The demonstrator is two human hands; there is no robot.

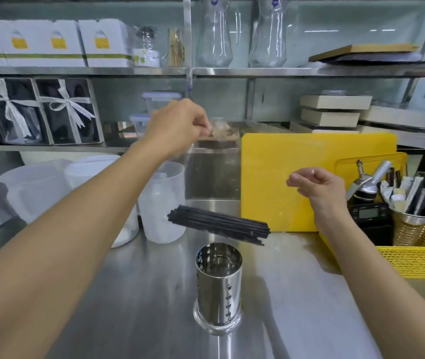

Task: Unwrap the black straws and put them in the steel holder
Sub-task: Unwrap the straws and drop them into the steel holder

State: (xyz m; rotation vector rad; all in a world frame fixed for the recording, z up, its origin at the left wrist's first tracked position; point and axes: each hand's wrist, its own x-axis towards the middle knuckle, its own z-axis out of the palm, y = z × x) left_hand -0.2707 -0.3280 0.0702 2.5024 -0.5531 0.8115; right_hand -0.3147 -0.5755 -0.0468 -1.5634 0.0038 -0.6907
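A bundle of black straws (219, 225) lies level just above the steel counter (297, 294), behind the steel holder (218, 283). The holder stands upright, perforated, with nothing inside it. A clear plastic wrapper (281, 203) stretches thin and see-through between my hands, above and around the straws; whether the straws still rest in it I cannot tell. My left hand (177, 125) is raised high and pinches the wrapper's crumpled end. My right hand (315, 185) is lower, to the right of the straws, fingers pinched on the wrapper's other edge.
A yellow cutting board (335, 151) leans against the back, behind the straws. Translucent plastic jugs (162, 203) stand at left. At right, a yellow mesh basket (418, 260) holds a steel cup of utensils (411, 224), next to a black scale (372, 212). Shelves above carry boxes and glass carafes.
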